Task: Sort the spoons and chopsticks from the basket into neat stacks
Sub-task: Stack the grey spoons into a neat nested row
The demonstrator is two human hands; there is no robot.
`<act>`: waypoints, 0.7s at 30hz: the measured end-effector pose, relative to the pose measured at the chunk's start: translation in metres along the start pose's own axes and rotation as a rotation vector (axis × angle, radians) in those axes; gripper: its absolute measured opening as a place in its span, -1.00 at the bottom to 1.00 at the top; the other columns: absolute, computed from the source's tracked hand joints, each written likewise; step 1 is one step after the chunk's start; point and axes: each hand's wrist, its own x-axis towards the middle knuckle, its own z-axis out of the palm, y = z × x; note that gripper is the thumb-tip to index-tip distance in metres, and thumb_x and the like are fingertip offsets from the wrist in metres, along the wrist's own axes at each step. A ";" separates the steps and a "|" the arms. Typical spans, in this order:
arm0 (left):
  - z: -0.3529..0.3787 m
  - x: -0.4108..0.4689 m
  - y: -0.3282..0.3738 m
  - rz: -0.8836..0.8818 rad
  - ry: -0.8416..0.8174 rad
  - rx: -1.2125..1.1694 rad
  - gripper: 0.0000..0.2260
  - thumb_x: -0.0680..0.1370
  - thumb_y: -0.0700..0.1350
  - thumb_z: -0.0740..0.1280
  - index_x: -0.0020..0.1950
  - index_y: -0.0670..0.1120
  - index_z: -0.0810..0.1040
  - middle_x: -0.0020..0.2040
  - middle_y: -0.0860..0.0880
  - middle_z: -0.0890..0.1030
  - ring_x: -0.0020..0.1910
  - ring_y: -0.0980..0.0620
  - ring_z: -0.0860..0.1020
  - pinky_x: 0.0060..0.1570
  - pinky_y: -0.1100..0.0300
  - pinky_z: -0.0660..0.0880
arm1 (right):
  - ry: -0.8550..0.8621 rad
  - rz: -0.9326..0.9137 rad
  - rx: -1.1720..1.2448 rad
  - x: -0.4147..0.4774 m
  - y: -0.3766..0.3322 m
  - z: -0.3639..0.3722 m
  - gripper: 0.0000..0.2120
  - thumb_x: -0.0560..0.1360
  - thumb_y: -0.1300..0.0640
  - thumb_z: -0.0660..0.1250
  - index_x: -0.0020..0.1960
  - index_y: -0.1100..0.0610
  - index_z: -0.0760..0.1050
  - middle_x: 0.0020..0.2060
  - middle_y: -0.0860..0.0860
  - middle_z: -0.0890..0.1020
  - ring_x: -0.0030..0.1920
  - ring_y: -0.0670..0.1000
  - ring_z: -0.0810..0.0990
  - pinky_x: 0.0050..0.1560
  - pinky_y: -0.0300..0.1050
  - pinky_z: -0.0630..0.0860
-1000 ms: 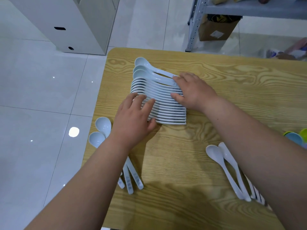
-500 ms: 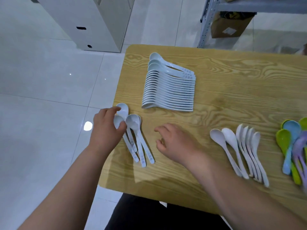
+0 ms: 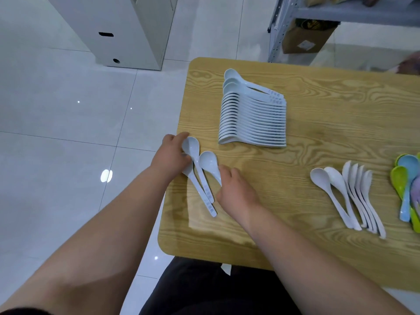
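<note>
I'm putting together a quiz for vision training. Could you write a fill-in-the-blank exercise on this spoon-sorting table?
1. The long nested row of pale white spoons lies on a light ____ table.
2. The left hand and the right hand hold loose white spoons near the table's ____ edge.
3. The green and blue plastic spoons lie at the view's far ____ side.
Missing words: wooden; left; right.

The worktop (image 3: 318, 137) shows pale wood grain with a faint sheen. The stacked spoons (image 3: 252, 120) look like smooth, glossy white plastic. The floor tiles (image 3: 68, 110) are polished and reflective.
</note>
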 end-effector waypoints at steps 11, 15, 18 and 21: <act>-0.008 -0.012 -0.019 0.022 -0.077 -0.175 -0.91 0.51 -0.13 0.36 -0.01 -0.07 0.50 -0.13 -0.01 0.57 -0.17 0.00 0.51 -0.27 0.17 0.41 | 0.015 0.015 0.287 -0.016 0.019 -0.014 -0.51 0.51 0.20 0.29 0.43 0.08 0.43 0.26 0.10 0.51 0.28 0.11 0.46 0.18 -0.09 0.39; -0.015 -0.032 -0.019 0.038 -0.138 -0.342 -0.92 0.49 -0.12 0.40 -0.05 -0.02 0.54 -0.17 0.00 0.58 -0.23 0.06 0.51 -0.21 0.19 0.45 | 0.054 -0.027 0.338 -0.032 0.012 -0.028 -0.56 0.53 0.18 0.27 0.41 0.06 0.41 0.20 0.05 0.49 0.18 0.06 0.48 0.16 0.00 0.45; -0.022 -0.050 -0.013 0.045 -0.190 -0.466 -0.93 0.48 -0.13 0.42 -0.12 -0.01 0.54 -0.25 0.06 0.51 -0.34 0.15 0.44 -0.33 0.35 0.39 | 0.045 -0.030 0.387 -0.043 0.001 -0.036 -0.59 0.56 0.20 0.22 0.39 0.07 0.36 0.20 -0.02 0.45 0.15 0.01 0.45 0.08 -0.05 0.41; -0.031 -0.068 -0.002 -0.024 -0.203 -0.665 -0.93 0.42 -0.09 0.41 -0.13 0.00 0.55 -0.23 0.04 0.53 -0.24 0.04 0.50 -0.19 0.08 0.55 | 0.039 0.006 0.533 -0.057 -0.013 -0.043 -0.65 0.56 0.20 0.18 0.34 0.02 0.37 0.15 -0.06 0.48 0.12 -0.02 0.46 0.07 -0.06 0.40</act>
